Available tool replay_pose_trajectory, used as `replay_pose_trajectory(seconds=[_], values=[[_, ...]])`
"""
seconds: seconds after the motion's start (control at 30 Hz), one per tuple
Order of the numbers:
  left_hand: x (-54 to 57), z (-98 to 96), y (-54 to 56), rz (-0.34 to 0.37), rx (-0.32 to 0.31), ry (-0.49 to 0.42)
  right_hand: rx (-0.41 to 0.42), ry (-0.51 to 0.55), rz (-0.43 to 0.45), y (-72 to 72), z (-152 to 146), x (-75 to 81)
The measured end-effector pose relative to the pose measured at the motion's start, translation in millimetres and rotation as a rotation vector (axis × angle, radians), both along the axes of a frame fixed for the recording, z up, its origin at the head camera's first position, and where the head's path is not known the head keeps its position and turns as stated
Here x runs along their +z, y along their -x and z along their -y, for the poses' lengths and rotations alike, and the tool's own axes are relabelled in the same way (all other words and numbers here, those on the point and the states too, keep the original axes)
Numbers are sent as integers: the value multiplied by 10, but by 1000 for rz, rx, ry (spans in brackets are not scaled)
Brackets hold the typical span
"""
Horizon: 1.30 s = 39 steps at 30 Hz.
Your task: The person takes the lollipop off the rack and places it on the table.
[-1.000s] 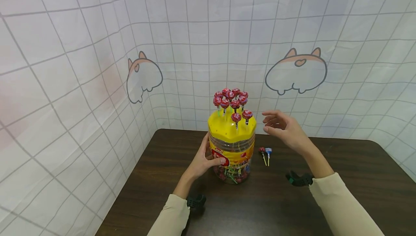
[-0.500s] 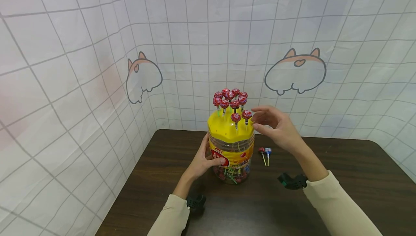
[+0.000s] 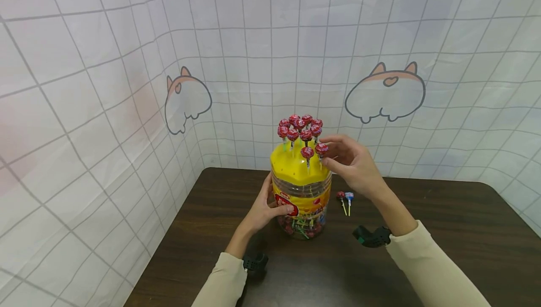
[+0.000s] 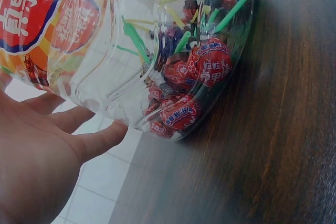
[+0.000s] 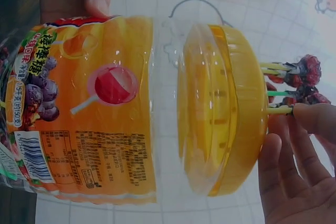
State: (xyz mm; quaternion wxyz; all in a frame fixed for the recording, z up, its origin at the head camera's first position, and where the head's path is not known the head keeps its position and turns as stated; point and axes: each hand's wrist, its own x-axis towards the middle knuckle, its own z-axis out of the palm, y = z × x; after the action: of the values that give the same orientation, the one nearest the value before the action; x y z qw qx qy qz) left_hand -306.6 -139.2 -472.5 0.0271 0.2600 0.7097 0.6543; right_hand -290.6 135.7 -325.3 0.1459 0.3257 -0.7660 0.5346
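A clear plastic candy jar [image 3: 302, 199] with a yellow lid [image 3: 287, 166] stands upright on the table. Lollipops in red wrappers stick up from holes in the lid. My left hand [image 3: 262, 211] holds the jar's left side, thumb across the label. At the lid's right front, my right hand [image 3: 352, 164] pinches the stick of a red lollipop [image 3: 321, 149]; the thumb [image 5: 315, 119] lies on that stick in the right wrist view. In the left wrist view, wrapped lollipops [image 4: 210, 61] with green and yellow sticks lie in the jar's bottom.
Two loose lollipops, one red [image 3: 341, 195] and one blue [image 3: 349, 196], lie on the dark wooden table [image 3: 444, 232] right of the jar. A white grid-patterned curtain [image 3: 262, 39] hangs behind and to the left.
My right hand has moved left from beside the jar to the front right lollipop in the lid and taken its stick. The left hand and the jar have stayed in place.
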Motion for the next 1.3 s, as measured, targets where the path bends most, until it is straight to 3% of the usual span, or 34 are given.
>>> replay_pose_trajectory(seconds=[0.7,1.3], values=[[0,4,0,6,6,3,-15,127,-72,-39,57,75],[-5,2,6,27,6,6,1,156,-49,-85,-119,122]])
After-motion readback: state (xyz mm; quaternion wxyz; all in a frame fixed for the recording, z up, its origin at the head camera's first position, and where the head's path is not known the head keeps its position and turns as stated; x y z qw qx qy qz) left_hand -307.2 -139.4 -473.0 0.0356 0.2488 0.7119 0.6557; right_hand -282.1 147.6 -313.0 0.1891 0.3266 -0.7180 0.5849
